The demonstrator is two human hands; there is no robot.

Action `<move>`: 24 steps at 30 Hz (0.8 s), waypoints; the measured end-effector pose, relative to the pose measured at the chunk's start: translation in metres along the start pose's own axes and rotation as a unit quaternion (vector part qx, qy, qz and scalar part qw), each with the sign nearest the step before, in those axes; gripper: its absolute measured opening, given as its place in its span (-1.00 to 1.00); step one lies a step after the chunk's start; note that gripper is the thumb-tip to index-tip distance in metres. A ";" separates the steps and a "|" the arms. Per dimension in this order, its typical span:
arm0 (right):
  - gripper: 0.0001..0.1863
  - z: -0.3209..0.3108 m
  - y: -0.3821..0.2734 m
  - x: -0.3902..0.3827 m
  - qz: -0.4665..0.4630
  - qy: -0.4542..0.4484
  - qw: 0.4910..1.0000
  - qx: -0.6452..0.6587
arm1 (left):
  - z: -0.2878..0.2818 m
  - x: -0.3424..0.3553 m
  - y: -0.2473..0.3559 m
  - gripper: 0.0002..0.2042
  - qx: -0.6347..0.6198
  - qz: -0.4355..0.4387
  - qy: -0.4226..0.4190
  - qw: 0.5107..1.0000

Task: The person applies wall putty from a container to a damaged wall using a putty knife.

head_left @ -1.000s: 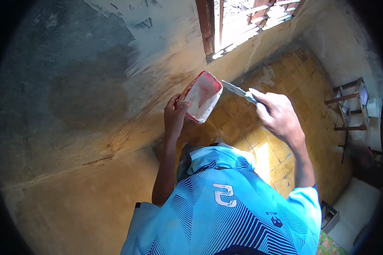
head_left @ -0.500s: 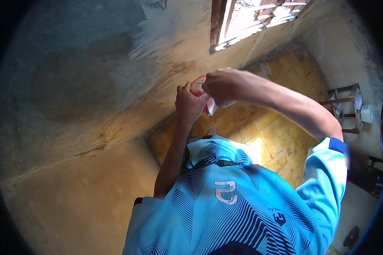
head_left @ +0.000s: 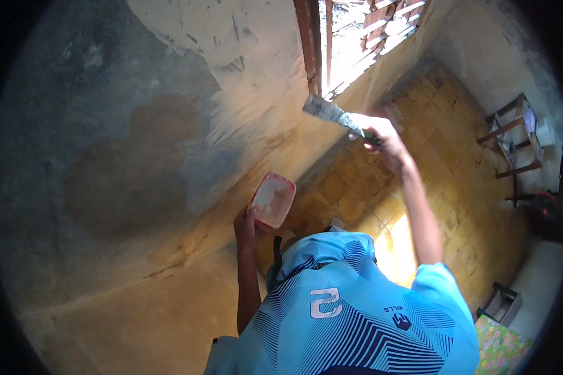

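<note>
A patched plaster wall point(head_left: 169, 125) rises before you beside a window frame point(head_left: 313, 44); your right hand point(head_left: 381, 137) is closed around a wide brush point(head_left: 328, 111) raised near the frame; your left hand point(head_left: 247, 225) grips a red-rimmed tray point(head_left: 272, 200) lower down, over the yellow tiled floor point(head_left: 456, 156).

Wall point(head_left: 169, 156) blocks the left and far sides; window frame point(head_left: 309, 44) stands just beyond the raised putty knife point(head_left: 325, 111). Tiled floor point(head_left: 456, 187) right lies open; chair point(head_left: 513, 134) well apart.

The person wears a short-sleeved light-blue jersey point(head_left: 350, 312) with dark-blue diagonal line patterning, a white numeral on the front and a small dark emblem beside it. Both forearms are bare.
</note>
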State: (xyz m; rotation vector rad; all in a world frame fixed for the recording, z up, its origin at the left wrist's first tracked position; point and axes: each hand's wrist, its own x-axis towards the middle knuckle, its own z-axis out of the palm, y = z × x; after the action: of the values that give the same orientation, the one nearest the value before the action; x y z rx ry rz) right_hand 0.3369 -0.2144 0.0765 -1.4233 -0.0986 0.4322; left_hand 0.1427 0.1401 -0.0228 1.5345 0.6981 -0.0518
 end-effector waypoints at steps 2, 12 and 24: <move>-0.60 0.054 0.011 -0.005 -0.069 0.147 0.987 0.016 | -0.019 -0.002 -0.009 -0.67 0.034 0.002 0.002 0.999; -0.53 0.185 0.068 0.057 -0.173 0.376 0.908 -0.067 | -0.080 -0.005 -0.002 -0.60 0.047 -0.085 0.035 0.995; -0.63 0.279 0.076 0.021 -0.196 0.363 0.909 -0.058 | -0.139 0.008 -0.013 -0.58 0.079 -0.100 0.035 0.991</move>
State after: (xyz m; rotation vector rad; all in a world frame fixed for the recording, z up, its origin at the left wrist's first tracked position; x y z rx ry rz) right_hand 0.2494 0.0601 0.0427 -1.5553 0.1968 -0.4543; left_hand 0.0907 0.2703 -0.0221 1.6188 0.9191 -0.2089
